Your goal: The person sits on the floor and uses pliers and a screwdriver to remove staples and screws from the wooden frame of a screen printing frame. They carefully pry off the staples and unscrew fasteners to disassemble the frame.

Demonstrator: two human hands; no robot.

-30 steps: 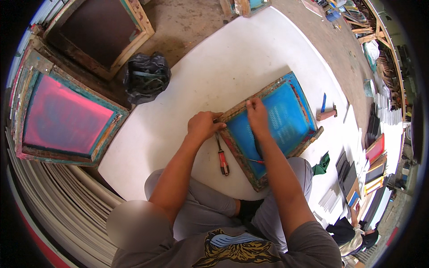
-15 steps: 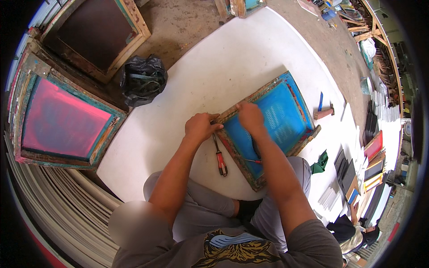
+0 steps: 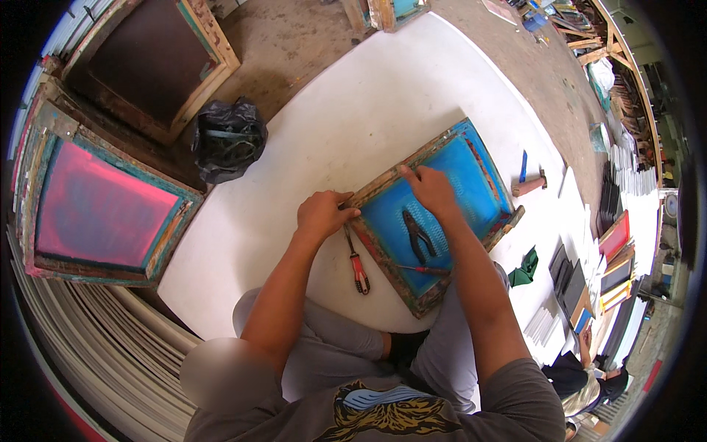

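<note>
A screen-printing frame with blue mesh and worn wooden sides lies at a slant before me. My left hand grips its left corner between thumb and fingers. Over the mesh, my right hand has its fingers curled, with the tips at the far wooden rail; whatever they pinch is too small to make out. Black pliers rest on the mesh just below that hand. Near them lies a screwdriver with a reddish handle, partly by my forearm. A red-and-black-handled tool lies on the white table, its tip by my left hand.
The white tabletop spreads around the frame. To the right lie a hammer and a green cloth. Leftward stand a pink-meshed screen frame, a dark one and a black plastic bag. Another person is at the lower right.
My right hand has shifted slightly right and nearer along the frame's far rail. The pliers on the mesh now show fully. My left hand stays at the corner.
</note>
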